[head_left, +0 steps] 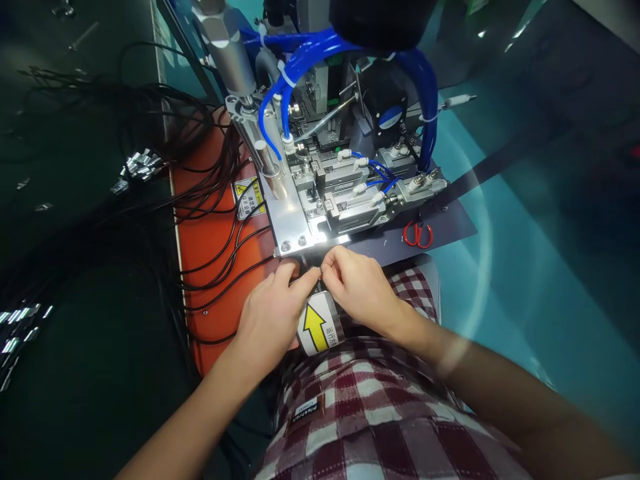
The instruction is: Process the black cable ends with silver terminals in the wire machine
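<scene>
At bottom centre, a checked garment (380,400). Above it, mid-frame, a label with a yellow arrow (315,327). Just beyond, left hand (273,300) with thumb and index finger apart, thumb tip at a tiny piece (320,271) too small to make out; cannot tell whether gripped. Right hand (355,283) pinched on that piece. Right of centre, red-handled scissors (417,235). Left of centre, an orange tabletop (193,247) under black cables. At upper centre, a metal machine (293,213) with blue tubes (313,52).

Machine plate (291,220) smooth, shiny metal — tubing (320,45) glossy plastic — checked garment (370,400) matt cloth.
</scene>
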Motion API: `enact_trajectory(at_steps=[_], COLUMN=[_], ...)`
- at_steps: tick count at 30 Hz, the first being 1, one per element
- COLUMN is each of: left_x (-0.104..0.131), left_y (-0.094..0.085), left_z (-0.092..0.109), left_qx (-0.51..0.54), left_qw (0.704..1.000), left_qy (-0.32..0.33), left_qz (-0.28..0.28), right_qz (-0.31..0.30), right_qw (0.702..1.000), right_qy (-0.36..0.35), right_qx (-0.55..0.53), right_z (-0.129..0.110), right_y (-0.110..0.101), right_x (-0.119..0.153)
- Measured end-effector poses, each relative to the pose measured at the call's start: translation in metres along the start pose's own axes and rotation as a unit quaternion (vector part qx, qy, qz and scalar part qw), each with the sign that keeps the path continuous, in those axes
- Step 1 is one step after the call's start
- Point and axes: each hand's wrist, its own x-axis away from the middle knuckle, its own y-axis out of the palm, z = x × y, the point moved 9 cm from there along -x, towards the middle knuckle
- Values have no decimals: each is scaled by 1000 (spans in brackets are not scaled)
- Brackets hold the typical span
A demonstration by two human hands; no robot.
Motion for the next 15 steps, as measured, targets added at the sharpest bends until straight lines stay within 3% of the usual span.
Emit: enact_trajectory(at_steps=[6,9,13,15], left_x=[-2,-1,1,2], left_y=[-4,-8,-12,-14], left_z=[-1,-3,-5,-5], left_qx=[26,97,163,169], left_qw=[999,994,983,981], left_qy=[-12,-9,5,10], left_qz=[15,49,79,92], right_qz=[-16,-27,-91,-67], right_qw=[980,950,901,910], right_qy=[74,121,161,153], right_qx=[-185,-285,-393,-379], right_z=[21,36,40,39], right_y=[7,20,46,42], right_x=[4,12,24,25])
